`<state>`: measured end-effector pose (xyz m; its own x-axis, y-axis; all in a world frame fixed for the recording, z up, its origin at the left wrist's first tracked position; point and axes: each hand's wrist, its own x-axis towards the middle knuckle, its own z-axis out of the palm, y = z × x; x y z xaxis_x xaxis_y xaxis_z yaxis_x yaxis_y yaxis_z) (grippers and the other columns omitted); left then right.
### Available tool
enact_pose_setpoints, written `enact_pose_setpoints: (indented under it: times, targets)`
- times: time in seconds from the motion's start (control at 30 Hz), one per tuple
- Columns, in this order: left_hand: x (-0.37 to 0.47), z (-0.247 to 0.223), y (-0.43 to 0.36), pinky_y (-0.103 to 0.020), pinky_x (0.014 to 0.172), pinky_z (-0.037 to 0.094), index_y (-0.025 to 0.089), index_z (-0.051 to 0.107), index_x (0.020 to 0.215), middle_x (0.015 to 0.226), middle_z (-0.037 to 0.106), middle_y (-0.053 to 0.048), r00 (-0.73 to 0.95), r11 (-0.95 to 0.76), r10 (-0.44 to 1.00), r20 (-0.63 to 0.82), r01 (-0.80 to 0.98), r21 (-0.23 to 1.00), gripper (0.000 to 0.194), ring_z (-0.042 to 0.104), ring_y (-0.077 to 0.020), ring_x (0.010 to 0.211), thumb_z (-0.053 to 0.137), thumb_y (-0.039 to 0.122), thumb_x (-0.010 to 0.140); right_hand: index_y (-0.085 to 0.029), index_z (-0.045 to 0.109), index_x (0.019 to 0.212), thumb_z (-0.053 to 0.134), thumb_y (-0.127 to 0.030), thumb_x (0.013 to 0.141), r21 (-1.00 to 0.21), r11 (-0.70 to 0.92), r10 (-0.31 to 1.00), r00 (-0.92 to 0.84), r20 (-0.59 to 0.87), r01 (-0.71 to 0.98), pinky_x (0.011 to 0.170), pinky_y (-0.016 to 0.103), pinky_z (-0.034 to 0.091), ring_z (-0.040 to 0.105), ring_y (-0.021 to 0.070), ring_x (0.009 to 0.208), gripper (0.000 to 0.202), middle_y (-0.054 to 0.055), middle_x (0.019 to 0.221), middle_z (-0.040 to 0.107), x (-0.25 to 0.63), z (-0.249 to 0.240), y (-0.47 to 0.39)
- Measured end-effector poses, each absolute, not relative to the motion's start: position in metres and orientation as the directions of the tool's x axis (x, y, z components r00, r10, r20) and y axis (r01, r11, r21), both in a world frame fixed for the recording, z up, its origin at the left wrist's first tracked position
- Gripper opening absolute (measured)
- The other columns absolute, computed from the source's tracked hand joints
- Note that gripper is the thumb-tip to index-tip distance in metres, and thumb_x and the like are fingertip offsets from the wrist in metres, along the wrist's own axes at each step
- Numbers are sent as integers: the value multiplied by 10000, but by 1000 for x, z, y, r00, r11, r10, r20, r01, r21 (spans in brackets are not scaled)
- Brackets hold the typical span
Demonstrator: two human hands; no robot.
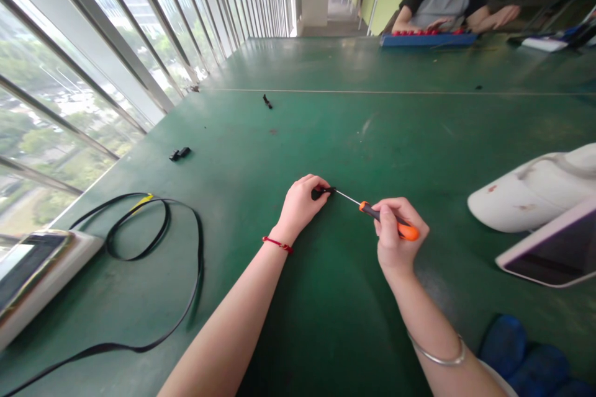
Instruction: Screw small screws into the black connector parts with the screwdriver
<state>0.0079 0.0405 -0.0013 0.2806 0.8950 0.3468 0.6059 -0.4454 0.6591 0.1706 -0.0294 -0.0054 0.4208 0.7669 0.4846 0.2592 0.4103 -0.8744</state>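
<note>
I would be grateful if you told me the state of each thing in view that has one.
Left hand, closed on the small black part.
Small black part, held, screwdriver tip at its end.
Screwdriver, gripped, slanting.
Right hand, closed on the handle.
Black cable, loosely looped.
Left-side device, screen partly bright.
White-framed screen, dark.
</note>
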Motion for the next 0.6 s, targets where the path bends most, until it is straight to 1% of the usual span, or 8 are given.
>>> enact_pose_setpoints:
  times: [0.13, 0.3, 0.6]
  targets:
    - [8, -1, 41, -277, 745, 483, 177, 640, 819, 818, 639, -18, 285, -447, 894, 346, 608, 656, 72, 595, -154, 783, 597, 149, 769, -179, 584, 692, 534, -234, 826, -877, 402, 761, 436, 480, 262, 450, 224, 397, 511, 101, 464, 153, -27, 570, 543, 171, -6, -30]
    - [8, -3, 41, -272, 739, 481, 177, 638, 818, 818, 637, -16, 282, -451, 892, 353, 607, 654, 72, 594, -151, 780, 595, 147, 768, -180, 585, 691, 535, -250, 824, -878, 403, 764, 434, 477, 257, 467, 235, 407, 526, 112, 476, 158, -28, 548, 525, 172, -6, -30]
    - [8, -1, 40, -265, 739, 479, 174, 643, 819, 816, 636, -16, 282, -450, 893, 352, 606, 656, 78, 594, -147, 777, 591, 145, 769, -182, 585, 688, 532, -261, 820, -881, 394, 763, 441, 472, 261, 482, 248, 420, 546, 126, 497, 163, -19, 554, 535, 172, -7, -29]
